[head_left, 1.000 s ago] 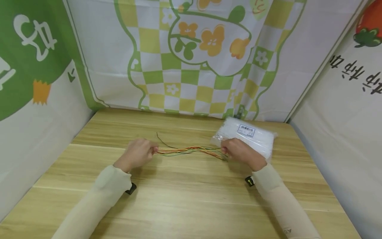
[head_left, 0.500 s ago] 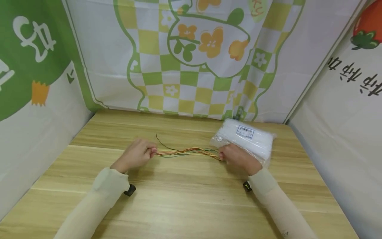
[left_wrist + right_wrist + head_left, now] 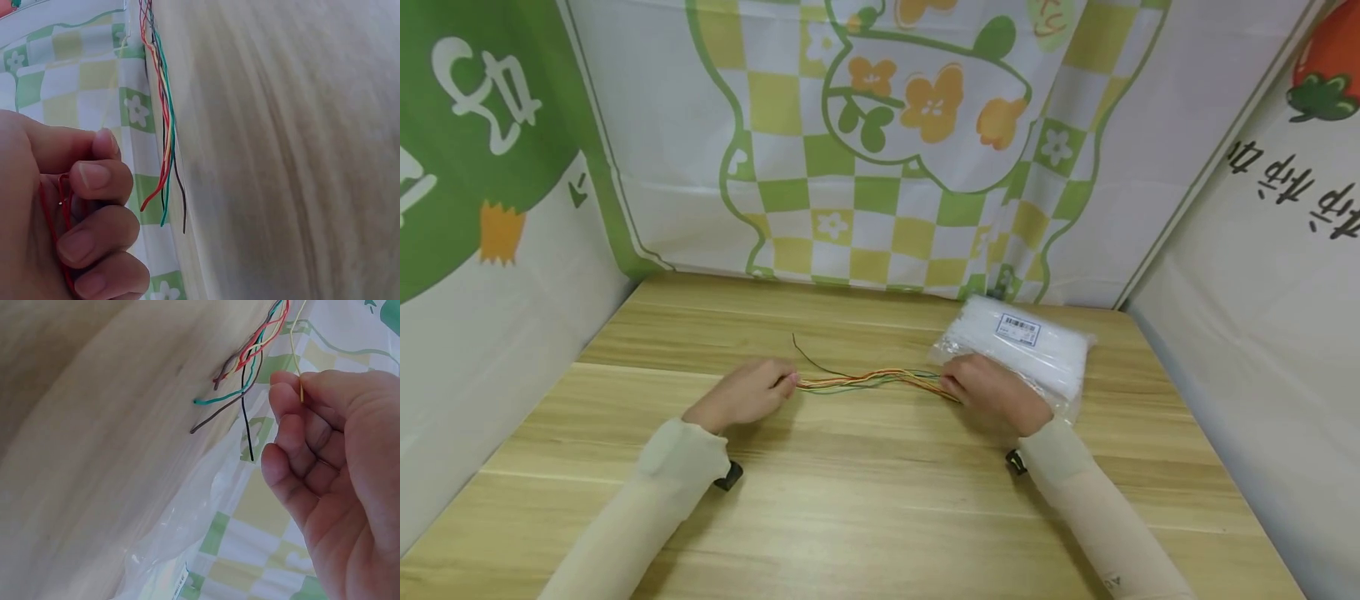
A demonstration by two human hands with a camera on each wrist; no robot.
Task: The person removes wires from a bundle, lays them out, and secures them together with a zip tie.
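Several thin coloured wires, red, yellow, green and dark ones, lie in a loose bundle on the table between my two hands. My left hand is at the bundle's left end. Its thumb and forefinger pinch a yellow wire, while the curled fingers hold a red wire in the palm. At the other end, my right hand pinches a yellow wire between thumb and forefinger, its tip poking out below. The other loose wire ends hang free beside that hand.
A clear plastic bag of white contents, with a barcode label, lies at the back right, partly behind my right hand. One dark wire bends away towards the back. Patterned cloth closes off the table's back and sides.
My right hand has shifted slightly left. The yellow wire stretched straight between the hands half a second ago now lies closer to the bundle. My left hand stays almost in place.
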